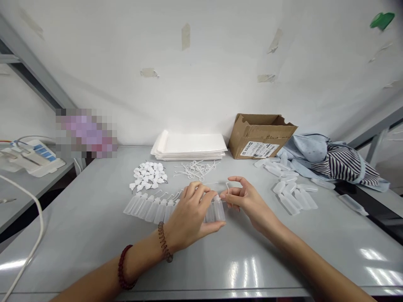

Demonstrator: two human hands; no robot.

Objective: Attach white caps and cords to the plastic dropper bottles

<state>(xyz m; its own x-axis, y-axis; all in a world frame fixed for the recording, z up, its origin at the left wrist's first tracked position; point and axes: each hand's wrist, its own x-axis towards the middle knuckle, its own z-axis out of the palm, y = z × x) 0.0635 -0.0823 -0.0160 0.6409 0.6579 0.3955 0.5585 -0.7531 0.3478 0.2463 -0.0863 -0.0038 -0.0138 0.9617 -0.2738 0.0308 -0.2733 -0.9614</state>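
Observation:
A row of translucent plastic squeeze bottles point(153, 209) lies across the middle of the table, with thin bent tubes near the necks of several. My left hand point(192, 212) reaches over the row and hides part of it. Its thumb and fingers are around the plastic bottle point(219, 209) at the right end. Just right of that bottle's neck, my right hand point(241, 195) pinches a thin bent white tube point(227, 186) between thumb and finger. A pile of similar thin white tubes point(197, 169) lies behind my hands, beside a heap of white caps point(148, 175).
Loose bottles point(291, 195) lie at the right. Along the wall are a stack of white padded envelopes point(192, 147), an open cardboard box point(261, 136) and a bundle of blue and striped cloth point(333, 161). A white cable point(39, 214) curves past the left edge.

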